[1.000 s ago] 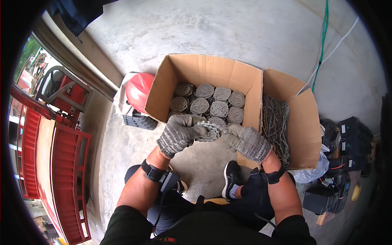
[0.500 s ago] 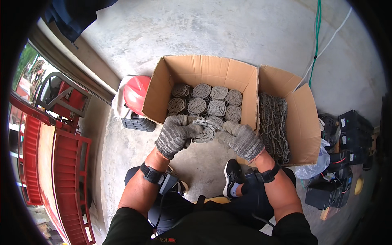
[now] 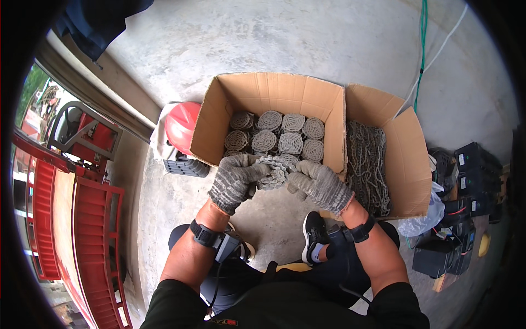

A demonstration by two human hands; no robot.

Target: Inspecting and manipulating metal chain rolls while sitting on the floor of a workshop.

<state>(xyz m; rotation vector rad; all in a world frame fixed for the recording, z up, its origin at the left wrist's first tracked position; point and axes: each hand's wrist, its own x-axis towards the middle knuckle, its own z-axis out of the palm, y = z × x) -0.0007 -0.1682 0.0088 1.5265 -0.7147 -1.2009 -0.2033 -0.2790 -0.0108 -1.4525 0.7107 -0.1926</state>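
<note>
Between my hands is a partly rolled metal roller chain (image 3: 272, 174), held above the near edge of a cardboard box. My left hand (image 3: 233, 182), in a grey knitted glove, is closed around its left side. At its right edge my right hand (image 3: 323, 186), gloved alike, pinches the chain; the fingertips' exact hold is partly hidden. Inside the open cardboard box (image 3: 285, 86), several tightly coiled chains (image 3: 290, 143) stand in rows. A second cardboard box (image 3: 410, 164) on the right holds a mass of loose, unrolled chains (image 3: 367, 170).
Left of the boxes, a red helmet (image 3: 183, 126) sits over a dark plastic crate (image 3: 186, 166). A red metal vehicle frame (image 3: 97, 236) stands far left. Black cases (image 3: 475, 175) and a clear plastic bag (image 3: 421, 219) lie at right. A green cord (image 3: 422, 68) hangs behind.
My right hand has shifted slightly left and turned at the coil's right edge. The left hand keeps its hold, and the chain has tilted a little.
</note>
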